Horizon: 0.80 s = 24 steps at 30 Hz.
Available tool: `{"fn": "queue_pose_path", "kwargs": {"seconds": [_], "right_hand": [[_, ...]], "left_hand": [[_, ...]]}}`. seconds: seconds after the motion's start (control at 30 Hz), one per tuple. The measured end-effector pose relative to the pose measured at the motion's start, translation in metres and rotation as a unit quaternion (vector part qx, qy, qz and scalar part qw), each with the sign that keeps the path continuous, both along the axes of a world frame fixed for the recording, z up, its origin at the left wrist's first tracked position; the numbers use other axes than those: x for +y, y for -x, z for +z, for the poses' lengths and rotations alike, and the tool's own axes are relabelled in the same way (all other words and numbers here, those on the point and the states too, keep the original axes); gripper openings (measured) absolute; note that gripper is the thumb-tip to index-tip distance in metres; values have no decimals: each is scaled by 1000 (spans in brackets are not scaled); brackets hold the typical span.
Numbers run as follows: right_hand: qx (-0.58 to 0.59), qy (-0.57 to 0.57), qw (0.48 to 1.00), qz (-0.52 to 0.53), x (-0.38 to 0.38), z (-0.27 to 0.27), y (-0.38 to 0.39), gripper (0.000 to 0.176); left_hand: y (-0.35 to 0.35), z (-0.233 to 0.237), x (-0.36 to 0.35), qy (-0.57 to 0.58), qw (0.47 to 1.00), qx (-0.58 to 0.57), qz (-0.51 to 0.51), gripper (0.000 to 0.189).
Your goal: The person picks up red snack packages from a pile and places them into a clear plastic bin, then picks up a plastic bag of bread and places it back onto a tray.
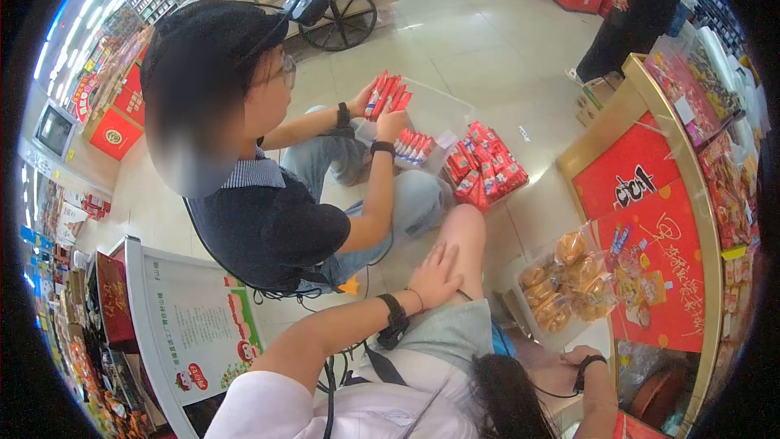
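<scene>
My left hand [437, 276] lies flat on my bare left leg near the knee, fingers stretched out, holding nothing. My right hand [579, 358] is low at the right, beside my right leg and just below a clear tray of packaged buns [569, 280]. Its fingers look curled in, and whatever may be inside them is hidden. In front of me a crouching person [276, 211] grips several red snack packets [388, 97] in both hands, above a clear plastic bin [447, 102]. More red packets [414, 146] lie in the bin.
A heap of red packets [485, 167] sits on the floor by my left knee. At the right stands a gold-edged display stand [642, 195] with red panels and packaged snacks. A white sign panel [195, 325] is at the left. Another person [642, 12] stands at the back right.
</scene>
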State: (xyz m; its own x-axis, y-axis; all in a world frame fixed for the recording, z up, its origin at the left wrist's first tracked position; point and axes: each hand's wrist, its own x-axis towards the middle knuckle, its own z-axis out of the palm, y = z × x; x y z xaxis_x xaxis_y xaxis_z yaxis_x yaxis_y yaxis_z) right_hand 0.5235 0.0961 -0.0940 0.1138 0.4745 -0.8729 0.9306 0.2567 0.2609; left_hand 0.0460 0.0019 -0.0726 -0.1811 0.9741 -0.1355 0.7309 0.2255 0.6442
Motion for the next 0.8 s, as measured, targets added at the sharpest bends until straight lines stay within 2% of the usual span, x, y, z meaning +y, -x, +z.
{"fn": "queue_pose_path", "kwargs": {"seconds": [0.07, 0.1, 0.2, 0.27, 0.3, 0.4, 0.43, 0.5, 0.53, 0.57, 0.63, 0.67, 0.73, 0.8], "right_hand": [[54, 64, 971, -222, 7, 16, 3, 57], [79, 97, 935, -331, 6, 25, 2, 53], [231, -40, 851, -470, -18, 63, -23, 40], [261, -145, 880, -371, -42, 64, -52, 35], [285, -152, 862, -392, -58, 25, -97, 38], [295, -304, 797, -431, -102, 0, -106, 49], [292, -254, 777, -496, -105, 4, -99, 63], [192, -362, 858, -311, -120, -18, -90, 67], [136, -406, 879, -210, -130, -25, -84, 69], [158, -364, 857, -328, -116, 32, -29, 76], [114, -405, 836, -351, -111, 14, -28, 77], [91, -424, 825, -364, -114, 7, -31, 78], [81, -416, 832, -358, -112, 10, -28, 79], [84, -412, 826, -376, -112, 8, -32, 83]], "left_hand": [[-1, 1, 3, 21, 1000, 10, 0, 71], [-1, 0, 3, 34, 999, 15, -1, 73], [-3, -13, 5, -9, 999, 48, -10, 69], [8, 12, 19, 81, 995, 39, -49, 69], [16, 23, 30, 126, 989, 37, -70, 69], [36, 5, 66, 153, 985, 5, -81, 70], [38, 9, 80, 206, 974, 10, -94, 72], [30, -14, 93, 138, 983, 82, -91, 77], [24, -25, 100, 101, 984, 117, -92, 80], [16, -32, 108, 134, 972, 161, -106, 82], [0, -32, 126, 193, 939, 251, -135, 87], [-7, -27, 130, 238, 933, 237, -127, 86], [-22, 12, 137, 327, 914, 212, -108, 86], [-28, 4, 144, 346, 900, 247, -91, 81]]}}
